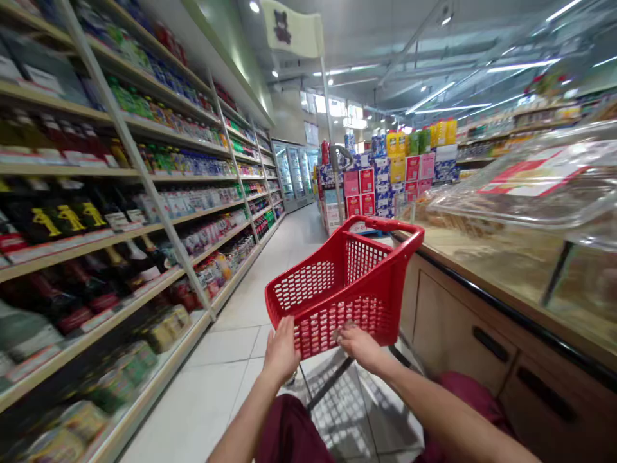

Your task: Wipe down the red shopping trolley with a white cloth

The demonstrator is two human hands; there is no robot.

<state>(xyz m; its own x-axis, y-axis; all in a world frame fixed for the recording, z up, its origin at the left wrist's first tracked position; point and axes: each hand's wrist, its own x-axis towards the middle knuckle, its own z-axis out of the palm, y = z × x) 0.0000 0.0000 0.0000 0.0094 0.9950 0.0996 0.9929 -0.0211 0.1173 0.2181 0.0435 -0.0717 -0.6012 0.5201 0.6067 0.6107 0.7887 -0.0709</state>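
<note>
A red plastic shopping cart (366, 308) stands in front of me, its perforated basket tilted in view, with no goods visible inside. My left hand (283, 350) is at the basket's near left corner, fingers stretched upward along the panel, not wrapped round the rim. Against the lower part of the near perforated side lies my right hand (357, 346). Its fingers point left and are slightly bent and blurred at the tips. Neither hand shows anything held. The cart's dark metal legs show beneath the basket.
Tall shelves of bottles and cans (159, 161) line the left. A wooden counter (457, 315) with clear plastic food packs (535, 173) borders the right. Stacked boxes (361, 193) and a pole with a bear flag (294, 29) stand ahead. Tiled floor (284, 251) leads to glass-door coolers (294, 170).
</note>
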